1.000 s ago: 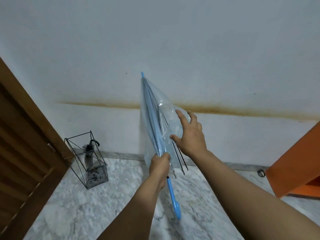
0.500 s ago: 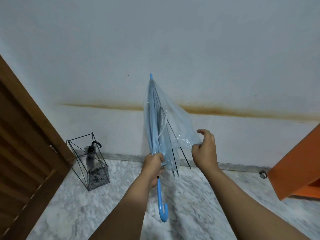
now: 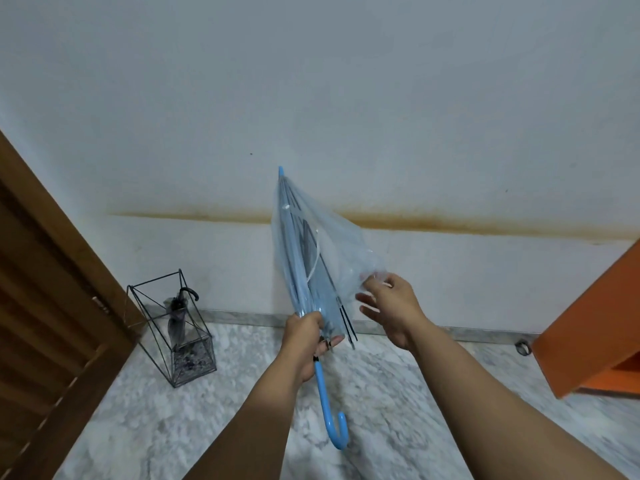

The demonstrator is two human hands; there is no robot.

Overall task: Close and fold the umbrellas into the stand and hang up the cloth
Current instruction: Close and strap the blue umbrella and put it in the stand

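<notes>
Gathering the loose canopy of the clear umbrella (image 3: 304, 258) before it goes to the stand.

At lower centre the left hand (image 3: 304, 336) grips the closed ribs and shaft just above the blue hooked handle (image 3: 329, 410), the long axis running from lower right up to the blue tip at mid-frame. Just right of it the right hand (image 3: 391, 306), fingers loosely curled, pinches the slack plastic edge. Farther off at left, the wire stand (image 3: 173, 327) sits on the floor, a dark umbrella (image 3: 176, 317) already inside.
</notes>
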